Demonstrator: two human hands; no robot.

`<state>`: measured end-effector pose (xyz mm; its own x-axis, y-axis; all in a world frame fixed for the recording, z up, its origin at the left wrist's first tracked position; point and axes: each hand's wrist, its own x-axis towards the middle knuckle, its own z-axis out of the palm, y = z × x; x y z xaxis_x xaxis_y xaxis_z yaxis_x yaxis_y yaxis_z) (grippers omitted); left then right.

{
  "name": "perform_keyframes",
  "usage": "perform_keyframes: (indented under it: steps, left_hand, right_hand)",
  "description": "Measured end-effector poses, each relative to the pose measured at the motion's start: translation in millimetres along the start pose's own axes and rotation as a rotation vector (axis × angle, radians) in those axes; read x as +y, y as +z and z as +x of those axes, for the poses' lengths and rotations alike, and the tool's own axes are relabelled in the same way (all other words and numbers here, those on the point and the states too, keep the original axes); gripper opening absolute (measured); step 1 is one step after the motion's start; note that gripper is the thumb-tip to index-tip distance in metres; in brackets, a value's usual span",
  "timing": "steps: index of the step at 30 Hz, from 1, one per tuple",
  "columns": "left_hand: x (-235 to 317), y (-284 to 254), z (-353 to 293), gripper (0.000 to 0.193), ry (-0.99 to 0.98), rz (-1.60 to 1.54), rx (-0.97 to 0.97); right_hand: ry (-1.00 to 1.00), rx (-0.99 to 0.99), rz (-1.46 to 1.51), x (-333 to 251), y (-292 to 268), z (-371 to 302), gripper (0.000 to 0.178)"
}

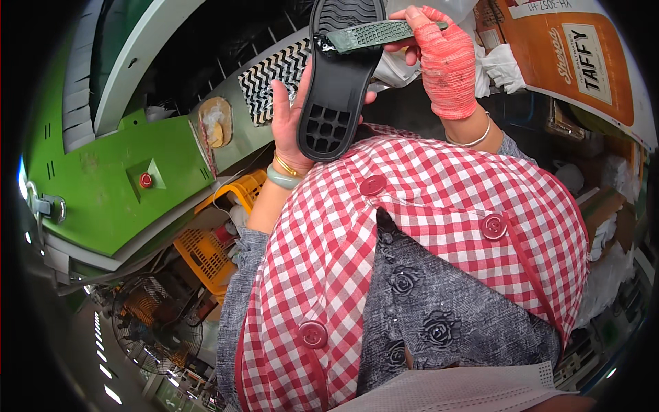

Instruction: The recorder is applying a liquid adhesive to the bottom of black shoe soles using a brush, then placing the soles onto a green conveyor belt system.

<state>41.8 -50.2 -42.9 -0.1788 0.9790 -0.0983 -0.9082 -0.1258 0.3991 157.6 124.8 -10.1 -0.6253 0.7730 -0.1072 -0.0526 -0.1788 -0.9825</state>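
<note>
Green machine housing (103, 185) with a red button (145, 180) far left, yellow plastic crate (206, 250) below it. Left hand (292, 117), bangles on the wrist, grips a black shoe sole (340, 82) upright at its heel end. Right hand (443, 58), wrapped in red tape, pinches a grey-green strap piece (374, 34) lying across the sole's upper part. Orange cardboard box (576, 55) far right.

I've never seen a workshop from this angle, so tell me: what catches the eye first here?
At top centre, the left hand holds up a black shoe sole, while the right hand, wrapped in red tape, lays a grey-green ridged strip across it. Below spreads a red-and-white checked apron, and to the left stands a bright green machine.
</note>
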Motion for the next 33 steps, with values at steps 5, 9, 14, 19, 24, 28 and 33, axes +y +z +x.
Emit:
perform_keyframes:
  steps: [5, 9, 14, 19, 24, 28, 33]
  left_hand:
    - [2.1, -1.2, 5.8, 0.079, 0.01, 0.021, 0.004]
    - [3.0, -4.1, 14.5, 0.078, 0.061, 0.037, 0.016]
    - [3.0, -2.0, 28.0, 0.073, 0.138, -0.037, 0.152]
    - [3.9, 6.4, 31.1, 0.071, 0.179, -0.015, 0.231]
    - [3.6, 1.2, 33.2, 0.071, 0.108, -0.305, -0.011]
    - [3.4, 2.1, 31.1, 0.072, 0.052, -0.402, -0.056]
    - [3.9, 0.4, 30.0, 0.074, 0.025, -0.301, 0.013]
  right_hand:
    - [-0.116, -0.021, -0.018, -6.9, 13.0, -13.5, 0.024]
    - [-0.05, -0.021, -0.026, -7.0, 18.8, -25.6, 0.022]
    - [-0.017, -0.041, -0.007, -10.0, 18.3, -32.8, 0.02]
    - [0.029, -0.073, 0.025, -22.7, 27.5, -40.2, 0.02]
    - [0.018, -0.083, -0.061, -25.4, 26.3, -48.4, 0.022]
    - [0.02, -0.124, -0.122, -28.7, 22.6, -51.0, 0.022]
    - [0.002, -0.235, -0.174, -31.3, 18.0, -51.3, 0.02]
